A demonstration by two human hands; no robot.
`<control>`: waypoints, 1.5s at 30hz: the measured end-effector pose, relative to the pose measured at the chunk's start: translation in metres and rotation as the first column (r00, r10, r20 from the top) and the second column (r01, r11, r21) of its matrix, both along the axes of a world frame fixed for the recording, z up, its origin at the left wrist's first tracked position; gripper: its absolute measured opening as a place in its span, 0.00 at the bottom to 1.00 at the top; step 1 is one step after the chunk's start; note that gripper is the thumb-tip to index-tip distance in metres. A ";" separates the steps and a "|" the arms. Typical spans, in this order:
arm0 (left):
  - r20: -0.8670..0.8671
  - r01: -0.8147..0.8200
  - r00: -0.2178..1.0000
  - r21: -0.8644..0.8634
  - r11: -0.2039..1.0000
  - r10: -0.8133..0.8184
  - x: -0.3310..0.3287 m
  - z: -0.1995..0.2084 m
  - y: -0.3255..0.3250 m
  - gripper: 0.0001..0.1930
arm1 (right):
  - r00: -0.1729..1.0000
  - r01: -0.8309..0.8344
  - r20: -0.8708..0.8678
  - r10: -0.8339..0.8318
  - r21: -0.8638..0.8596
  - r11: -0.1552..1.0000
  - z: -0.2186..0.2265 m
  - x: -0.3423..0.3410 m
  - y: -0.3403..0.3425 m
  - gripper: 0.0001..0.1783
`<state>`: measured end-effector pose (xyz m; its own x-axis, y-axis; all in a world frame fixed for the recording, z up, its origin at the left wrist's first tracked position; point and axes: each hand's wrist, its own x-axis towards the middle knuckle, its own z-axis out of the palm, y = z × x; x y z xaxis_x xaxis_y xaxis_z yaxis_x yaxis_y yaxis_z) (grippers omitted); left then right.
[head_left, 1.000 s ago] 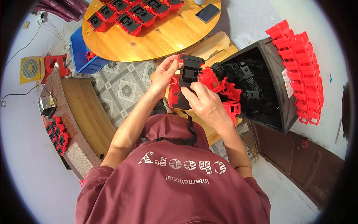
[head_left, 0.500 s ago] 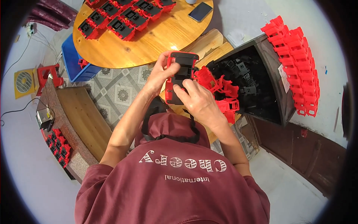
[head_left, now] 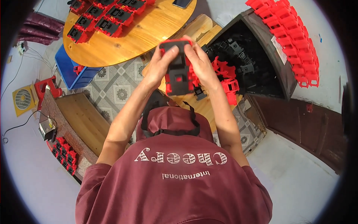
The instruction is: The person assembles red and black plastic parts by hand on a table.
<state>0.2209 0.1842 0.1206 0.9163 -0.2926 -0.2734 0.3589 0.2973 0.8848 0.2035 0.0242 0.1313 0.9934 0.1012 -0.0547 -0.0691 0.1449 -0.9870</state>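
Observation:
Both hands hold a red plastic housing with black panels (head_left: pixel 178 71) above the near part of the wooden surface. My left hand (head_left: pixel 161 67) grips its left side, thumb lying on the black face near the top. My right hand (head_left: pixel 200 62) grips the upper right side, thumb also on the black face; its other fingers are mostly hidden behind. Red shows along the housing's edges and through a small opening in its middle. Just right of the housing's lower end lies a small black part (head_left: pixel 200 93). Several loose red frames (head_left: pixel 228 80) lie beyond my right forearm.
A dark bin (head_left: pixel 257 71) on the right holds black parts. Behind it rise stacked red frames (head_left: pixel 291 41). Red-and-black housings (head_left: pixel 108 26) stand in rows on the oval wooden table (head_left: pixel 126 48), with a phone (head_left: pixel 182 3) nearby. A blue crate (head_left: pixel 76 72) is at left.
My right hand has moved from the housing's lower middle to its upper right side. The housing has shifted slightly and is blurred. A black part now shows beside it. The whole view has shifted a little.

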 end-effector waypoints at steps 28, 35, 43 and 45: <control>0.142 0.247 0.934 0.410 0.878 -0.328 -0.086 -0.016 0.027 0.64 | 0.989 0.127 -0.121 -0.090 0.344 0.930 -0.042 -0.063 0.020 0.37; 0.167 -0.243 0.966 0.314 0.918 0.198 -0.046 -0.036 0.078 0.60 | 0.989 -0.087 -0.111 0.094 0.066 0.994 -0.043 -0.009 0.053 0.44; -0.034 -0.713 0.685 0.173 0.680 0.728 0.094 -0.113 0.242 0.30 | 0.779 -0.308 -0.571 0.260 0.013 0.951 -0.080 0.006 0.095 0.23; -0.066 -0.669 0.736 0.081 0.739 0.674 0.114 -0.131 0.261 0.29 | 0.750 -0.290 -0.602 0.274 0.072 0.954 -0.090 0.038 0.122 0.25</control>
<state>0.3344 0.4457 -0.0109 0.8420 0.4056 -0.3556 0.1562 0.4476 0.8805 0.2418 0.1464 0.0410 0.6836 0.3618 -0.6339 -0.6800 0.0001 -0.7332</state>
